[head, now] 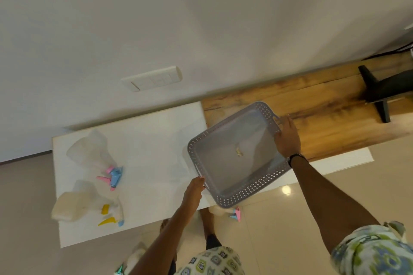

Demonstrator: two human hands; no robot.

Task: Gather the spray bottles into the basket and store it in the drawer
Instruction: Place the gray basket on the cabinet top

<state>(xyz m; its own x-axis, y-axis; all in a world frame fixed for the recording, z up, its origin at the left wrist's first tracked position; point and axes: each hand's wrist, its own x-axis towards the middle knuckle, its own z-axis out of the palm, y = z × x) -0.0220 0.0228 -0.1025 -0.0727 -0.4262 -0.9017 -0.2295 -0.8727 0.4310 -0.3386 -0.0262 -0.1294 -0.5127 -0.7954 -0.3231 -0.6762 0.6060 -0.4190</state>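
Observation:
I hold a grey perforated basket (225, 163) with both hands above the white counter (152, 140); it holds no bottles, only a small sticker on its bottom. My left hand (194, 192) grips its near left rim. My right hand (288, 138) grips the far right handle. Two clear spray bottles with pink and blue triggers (96, 156) lie at the counter's left. Nearer the front left lie a cream bottle (69, 205) and a clear one with a yellow trigger (109, 214). Another bottle with a pink and blue trigger (234, 213) shows below the basket's near edge.
A wooden countertop (312, 118) adjoins the white one on the right and carries a black stand (377, 94). A wall socket plate (152, 78) sits on the wall behind. A further spray bottle (131, 261) lies on the tiled floor near my feet.

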